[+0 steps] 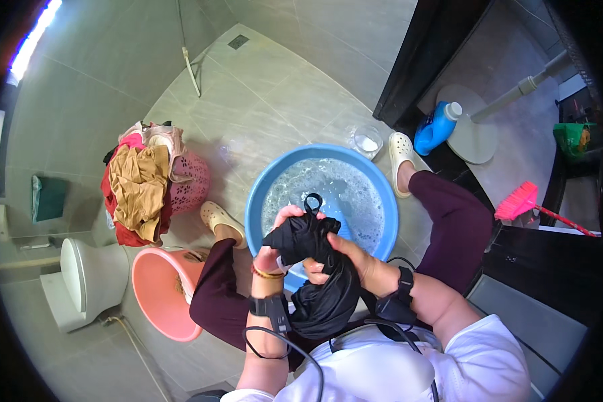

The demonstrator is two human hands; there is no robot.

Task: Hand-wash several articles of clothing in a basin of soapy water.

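A bunched black garment [327,285] is held up over the near part of a round blue basin [254,201], its lower part hanging toward my lap. My left hand [287,214] is closed round its upper left side, with the cloth covering much of the palm. On the other side, my right hand [352,255] grips the cloth between thumb and fingers. A small black loop sticks up from the top of the bundle. Foamy water [295,181] fills the basin, and a light blue ridged board [336,216] slopes into it.
A pink basket [193,184] heaped with clothes [139,184] stands left, near a tipped pink bucket [157,295] and a toilet [90,281]. Beyond the basin is a clear bowl [367,142] of white powder. A blue bottle [437,130] and red brush [518,202] are right.
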